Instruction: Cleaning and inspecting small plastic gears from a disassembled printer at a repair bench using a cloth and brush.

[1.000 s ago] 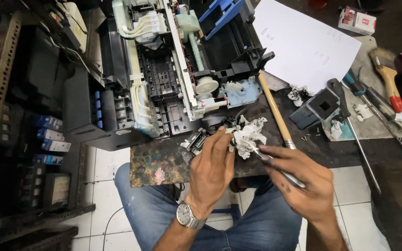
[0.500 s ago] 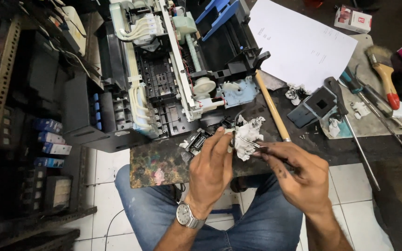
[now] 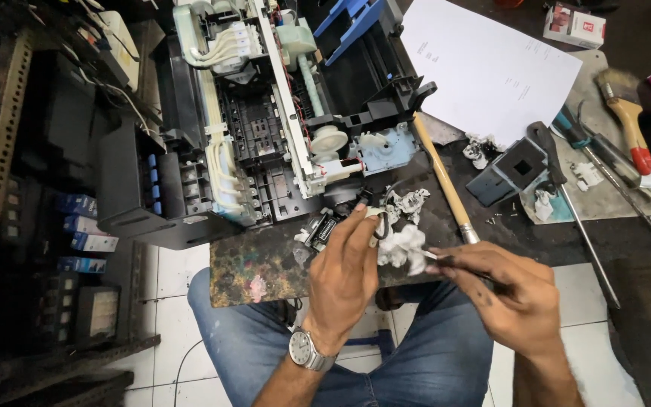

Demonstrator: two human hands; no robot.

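L hand (image 3: 344,260) pinched a small black part (image 3: 324,228) w/ white tissue (image 3: 401,247); R hand (image 3: 510,294) gripped a thin tool (image 3: 435,257), long axis pointing left at tissue. Surface (image 3: 265,264) edge just below; opened printer (image 3: 265,120) close behind.

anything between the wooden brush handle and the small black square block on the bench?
Head view: only a small white crumpled scrap lies between the wooden brush handle and the black square block; otherwise dark bench.

The person wears blue jeans (image 3: 416,362) and a silver wristwatch (image 3: 309,351) with a pale dial on the left wrist; both forearms are bare.
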